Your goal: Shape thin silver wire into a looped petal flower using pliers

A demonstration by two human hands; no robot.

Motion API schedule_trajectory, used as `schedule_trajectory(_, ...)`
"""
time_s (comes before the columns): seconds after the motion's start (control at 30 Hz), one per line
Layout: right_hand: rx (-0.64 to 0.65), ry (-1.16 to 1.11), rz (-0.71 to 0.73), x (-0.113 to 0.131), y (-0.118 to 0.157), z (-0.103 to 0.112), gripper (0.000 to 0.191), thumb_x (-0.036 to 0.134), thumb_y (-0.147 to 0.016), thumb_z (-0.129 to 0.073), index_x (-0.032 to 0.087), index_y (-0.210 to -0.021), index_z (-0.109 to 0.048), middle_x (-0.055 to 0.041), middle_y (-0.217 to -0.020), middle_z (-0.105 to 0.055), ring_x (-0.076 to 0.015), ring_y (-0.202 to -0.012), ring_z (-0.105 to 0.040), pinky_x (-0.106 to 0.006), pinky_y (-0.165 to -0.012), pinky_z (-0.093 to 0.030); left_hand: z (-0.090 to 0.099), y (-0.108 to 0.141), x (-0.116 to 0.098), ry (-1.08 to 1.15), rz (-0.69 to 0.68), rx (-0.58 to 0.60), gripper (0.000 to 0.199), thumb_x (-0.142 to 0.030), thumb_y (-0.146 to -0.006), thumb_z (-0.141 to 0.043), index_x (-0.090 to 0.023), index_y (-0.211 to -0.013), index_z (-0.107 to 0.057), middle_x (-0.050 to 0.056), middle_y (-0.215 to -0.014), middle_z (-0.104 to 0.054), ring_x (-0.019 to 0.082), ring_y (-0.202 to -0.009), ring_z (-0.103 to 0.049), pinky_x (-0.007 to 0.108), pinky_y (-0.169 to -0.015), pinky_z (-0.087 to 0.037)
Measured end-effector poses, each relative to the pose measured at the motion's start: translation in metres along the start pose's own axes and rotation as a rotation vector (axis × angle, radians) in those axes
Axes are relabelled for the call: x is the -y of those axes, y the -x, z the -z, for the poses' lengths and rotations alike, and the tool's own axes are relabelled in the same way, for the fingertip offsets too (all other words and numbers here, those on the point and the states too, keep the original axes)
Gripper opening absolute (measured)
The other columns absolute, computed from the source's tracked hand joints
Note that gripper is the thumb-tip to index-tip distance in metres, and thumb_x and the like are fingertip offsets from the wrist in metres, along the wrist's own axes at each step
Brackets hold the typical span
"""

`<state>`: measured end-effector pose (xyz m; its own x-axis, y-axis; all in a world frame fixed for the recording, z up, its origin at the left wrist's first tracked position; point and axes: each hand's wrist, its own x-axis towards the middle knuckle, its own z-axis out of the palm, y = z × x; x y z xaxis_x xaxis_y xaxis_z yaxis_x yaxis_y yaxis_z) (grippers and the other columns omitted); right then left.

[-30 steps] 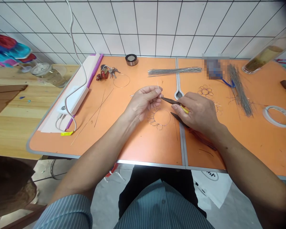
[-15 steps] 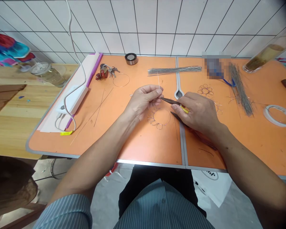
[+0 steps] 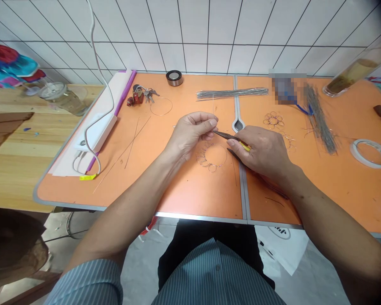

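Observation:
My left hand [image 3: 190, 132] pinches a thin wire [image 3: 213, 103] that sticks up from the fingertips above the orange table. My right hand [image 3: 262, 148] grips dark-jawed pliers [image 3: 224, 134] with a bit of yellow handle showing; their tip meets the left fingertips. What the jaws hold is too small to tell. Just below the hands lies a wire ring with small loops [image 3: 212, 168]. Beside my right hand lies a second looped wire shape [image 3: 290, 142], partly hidden. A flower-shaped wire piece [image 3: 273, 120] rests further back.
A wire bundle [image 3: 231, 93] lies at the back, another [image 3: 320, 120] at the right. Around them are black tape [image 3: 174, 78], keys [image 3: 150, 94], a white tape roll [image 3: 371, 153], a power strip [image 3: 97, 133] with a cable, and a glass cup [image 3: 351, 78]. Loose wires lie left.
The upright wire in my left hand has shifted slightly right and stands straighter. Both hands and the pliers have barely moved.

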<state>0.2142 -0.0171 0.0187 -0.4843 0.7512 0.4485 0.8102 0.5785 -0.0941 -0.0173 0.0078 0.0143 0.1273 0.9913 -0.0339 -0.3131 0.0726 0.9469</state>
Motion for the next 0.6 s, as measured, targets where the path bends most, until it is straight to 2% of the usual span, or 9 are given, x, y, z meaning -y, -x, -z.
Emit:
schedule_trajectory(0.3, 0.019, -0.066, -0.055, 0.0027, -0.0008, 0.0029, 0.041, 0.046, -0.109, -0.050, 0.021, -0.082, -0.069, -0.0060, -0.078, -0.070, -0.0201, -0.074, -0.060, -0.034, -0.062, -0.029, -0.0027, 0.0045, -0.0037, -0.003, -0.001, -0.005, 0.036, -0.044, -0.074, -0.100, -0.017, -0.087, -0.079, 0.001, -0.079, -0.073, 0.008, -0.064, -0.066, 0.019, -0.060, -0.055)
schedule_trajectory(0.43, 0.036, -0.081, -0.047, 0.0017, -0.0012, 0.0031, 0.039, 0.045, -0.109, -0.050, 0.022, -0.084, -0.070, -0.0061, -0.080, -0.071, -0.0205, -0.076, -0.062, -0.034, -0.062, -0.029, -0.0029, 0.0046, -0.0053, -0.010, 0.017, -0.009, 0.033, -0.038, -0.073, -0.100, -0.017, -0.087, -0.077, 0.000, -0.078, -0.073, 0.008, -0.063, -0.065, 0.019, -0.060, -0.055)
schedule_trajectory(0.6, 0.006, 0.008, 0.009, 0.0010, -0.0026, 0.0040, 0.042, 0.047, -0.110, -0.051, 0.021, -0.083, -0.069, -0.0072, -0.081, -0.070, -0.0206, -0.075, -0.060, -0.035, -0.062, -0.029, -0.0031, 0.0040, -0.0072, -0.032, -0.033, -0.005, 0.031, -0.035, -0.073, -0.100, -0.017, -0.085, -0.077, 0.000, -0.077, -0.073, 0.008, -0.063, -0.065, 0.020, -0.062, -0.055)
